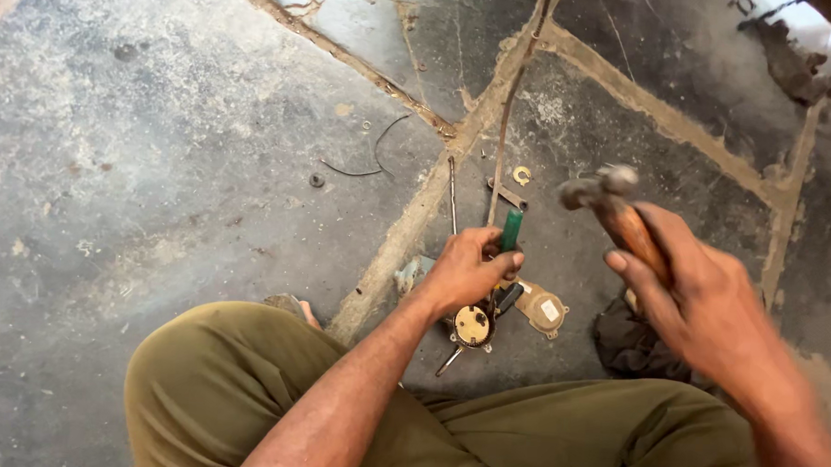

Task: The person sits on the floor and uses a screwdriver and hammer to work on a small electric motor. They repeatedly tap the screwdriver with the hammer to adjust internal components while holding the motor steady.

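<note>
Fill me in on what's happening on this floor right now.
A person sits cross-legged on a cracked stone floor. The left hand grips a green-handled tool, held upright on a small round metal part lying in front of the knees. The right hand holds a wooden-handled hammer raised above and to the side, blurred. A beige cap-like piece, a dark rag, a washer and bits of wire lie nearby.
</note>
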